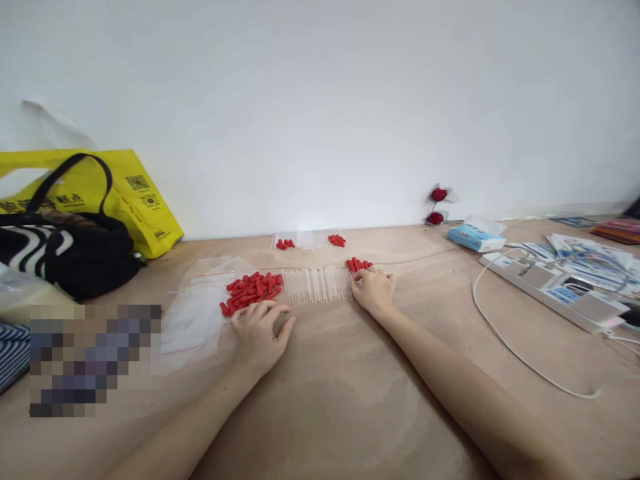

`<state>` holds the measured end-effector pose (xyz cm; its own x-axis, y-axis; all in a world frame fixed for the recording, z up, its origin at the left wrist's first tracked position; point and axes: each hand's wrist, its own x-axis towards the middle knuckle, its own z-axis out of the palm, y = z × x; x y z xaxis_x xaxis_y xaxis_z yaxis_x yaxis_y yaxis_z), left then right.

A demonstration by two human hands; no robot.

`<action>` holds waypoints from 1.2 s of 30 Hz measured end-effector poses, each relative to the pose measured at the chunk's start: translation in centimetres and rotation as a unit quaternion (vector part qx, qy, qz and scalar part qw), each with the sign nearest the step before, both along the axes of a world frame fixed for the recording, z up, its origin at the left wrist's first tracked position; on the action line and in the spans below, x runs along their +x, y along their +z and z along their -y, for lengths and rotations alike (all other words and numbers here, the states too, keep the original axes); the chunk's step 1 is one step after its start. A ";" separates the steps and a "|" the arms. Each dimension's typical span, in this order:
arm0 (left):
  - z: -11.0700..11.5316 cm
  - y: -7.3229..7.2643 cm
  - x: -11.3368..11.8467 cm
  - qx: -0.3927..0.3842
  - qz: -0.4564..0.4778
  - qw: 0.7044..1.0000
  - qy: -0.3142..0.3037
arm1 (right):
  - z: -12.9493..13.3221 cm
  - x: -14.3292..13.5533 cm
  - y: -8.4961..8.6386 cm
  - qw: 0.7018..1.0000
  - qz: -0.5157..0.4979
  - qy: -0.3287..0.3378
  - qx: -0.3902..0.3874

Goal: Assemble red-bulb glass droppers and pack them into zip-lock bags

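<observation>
A loose pile of small, elongated red pieces [254,288] lies on the table left of centre. My left hand [261,333] rests at the pile's near edge, its thumb held away from the fingers; the fingertips partly cover the red pieces. Beside the pile runs a row of thin, whitish, see-through sticks [317,285], laid side by side. At the row's right end is my right hand [374,291], with fingers bent and drawn together; what they hold, if anything, is hidden. Just beyond it sits a short row of red pieces [358,264].
Clear plastic bags [193,317] lie left of the pile. Another clear bag [311,239] with two red clusters lies by the wall. A yellow bag [145,220] and black bag [95,257] stand left. Rightward are a tissue pack [475,237], power strip [555,293] and white cable [520,363].
</observation>
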<state>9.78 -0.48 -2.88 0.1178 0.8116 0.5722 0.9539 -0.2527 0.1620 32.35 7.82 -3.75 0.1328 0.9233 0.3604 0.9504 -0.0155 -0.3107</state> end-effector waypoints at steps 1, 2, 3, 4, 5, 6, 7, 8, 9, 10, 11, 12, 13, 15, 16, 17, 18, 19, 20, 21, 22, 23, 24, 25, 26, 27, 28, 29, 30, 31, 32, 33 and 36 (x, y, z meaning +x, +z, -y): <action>-0.4 0.0 -0.5 0.011 -0.003 1.000 0.026 | 0.1 -0.1 0.1 1.000 0.015 0.000 -0.010; -0.8 0.1 -1.0 0.019 -0.007 0.999 0.047 | 0.2 -0.2 0.2 0.999 0.030 0.001 -0.021; -1.2 0.1 -1.5 0.023 -0.013 0.998 0.062 | 0.3 -0.3 0.4 0.999 0.044 0.002 -0.033; -1.6 0.1 -2.0 0.024 -0.021 0.997 0.072 | 0.4 -0.4 0.5 0.997 0.058 0.004 -0.044; -1.9 0.1 -2.4 0.023 -0.030 0.996 0.077 | 0.4 -0.5 0.7 0.996 0.070 0.006 -0.054; -2.1 0.1 -2.8 0.021 -0.039 0.996 0.078 | 0.4 -0.6 0.9 0.995 0.081 0.009 -0.063; -2.3 0.1 -3.0 0.020 -0.048 0.996 0.076 | 0.4 -0.7 1.0 0.994 0.089 0.012 -0.069; -2.5 0.1 -3.2 0.019 -0.056 0.996 0.071 | 0.3 -0.8 1.1 0.993 0.095 0.014 -0.073; -2.6 0.0 -3.3 0.019 -0.065 0.996 0.063 | 0.2 -0.9 1.1 0.992 0.099 0.017 -0.076; -2.7 0.0 -3.4 0.019 -0.074 0.996 0.052 | 0.1 -1.0 1.2 0.991 0.102 0.019 -0.080; -2.8 0.0 -3.4 0.020 -0.083 0.996 0.041 | 0.0 -1.2 1.1 0.991 0.105 0.019 -0.083; -2.9 0.0 -3.5 0.022 -0.091 0.995 0.032 | -0.1 -1.3 1.1 0.990 0.109 0.019 -0.087; -3.0 -0.1 -3.5 0.023 -0.096 0.995 0.024 | -0.2 -1.5 1.0 0.990 0.112 0.016 -0.090; -3.3 -0.2 -3.6 0.023 -0.102 0.994 0.013 | -0.4 -1.7 0.9 0.989 0.116 0.009 -0.091; -3.4 -0.3 -3.6 0.024 -0.103 0.994 0.009 | -0.4 -1.8 0.9 0.989 0.117 0.005 -0.089; -3.5 -0.4 -3.7 0.024 -0.103 0.994 0.004 | -0.3 -1.8 0.9 0.989 0.118 0.003 -0.085; -3.5 -0.4 -3.7 0.025 -0.103 0.994 0.000 | -0.2 -1.8 0.9 0.990 0.118 0.003 -0.080; -3.5 -0.5 -3.7 0.025 -0.102 0.994 -0.004 | 0.1 -1.8 1.0 0.990 0.119 0.005 -0.074; -3.5 -0.5 -3.7 0.025 -0.099 0.995 -0.007 | 0.4 -1.8 1.1 0.990 0.120 0.007 -0.068; -3.4 -0.5 -3.7 0.023 -0.095 0.995 -0.009 | 0.8 -1.7 1.2 0.991 0.121 0.015 -0.061; -3.4 -0.6 -3.7 0.021 -0.091 0.996 -0.010 | 1.3 -1.6 1.3 0.991 0.123 0.028 -0.048; -3.3 -0.6 -3.7 0.021 -0.087 0.996 -0.011 | 1.8 -1.5 1.4 0.990 0.127 0.051 -0.030; -3.3 -0.6 -3.7 0.021 -0.085 0.996 -0.012 | 2.4 -1.4 1.4 0.987 0.133 0.085 -0.010; -3.3 -0.6 -3.7 0.021 -0.084 0.996 -0.012 | 3.1 -1.3 1.4 0.981 0.140 0.131 0.012; -3.3 -0.6 -3.7 0.022 -0.085 0.996 -0.012 | 3.6 -1.1 1.3 0.971 0.148 0.182 0.032; -3.3 -0.7 -3.7 0.022 -0.088 0.996 -0.012 | 4.2 -0.9 1.1 0.959 0.155 0.233 0.045; -3.3 -0.7 -3.7 0.021 -0.092 0.995 -0.012 | 4.7 -0.7 0.9 0.946 0.159 0.277 0.051; -3.3 -0.8 -3.7 0.021 -0.097 0.995 -0.010 | 5.1 -0.4 0.6 0.935 0.161 0.312 0.053; -3.3 -0.8 -3.7 0.020 -0.103 0.994 -0.009 | 5.4 -0.1 0.4 0.927 0.161 0.334 0.056; -3.3 -0.8 -3.6 0.020 -0.108 0.994 -0.008 | 5.6 0.2 0.2 0.923 0.159 0.345 0.058; -3.3 -0.7 -3.6 0.020 -0.112 0.994 -0.007 | 5.7 0.5 0.0 0.922 0.157 0.350 0.059; -3.3 -0.7 -3.6 0.018 -0.115 0.993 -0.007 | 5.7 0.8 -0.1 0.922 0.155 0.351 0.061; -3.3 -0.5 -3.5 0.012 -0.116 0.993 -0.012 | 5.5 1.4 -0.3 0.924 0.139 0.351 0.053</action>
<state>6.30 2.82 -3.35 0.2675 0.7940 0.5459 0.9586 -0.2766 -0.0674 33.75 2.36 -4.07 -0.5980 0.7042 0.3828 0.7576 0.6525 -0.0169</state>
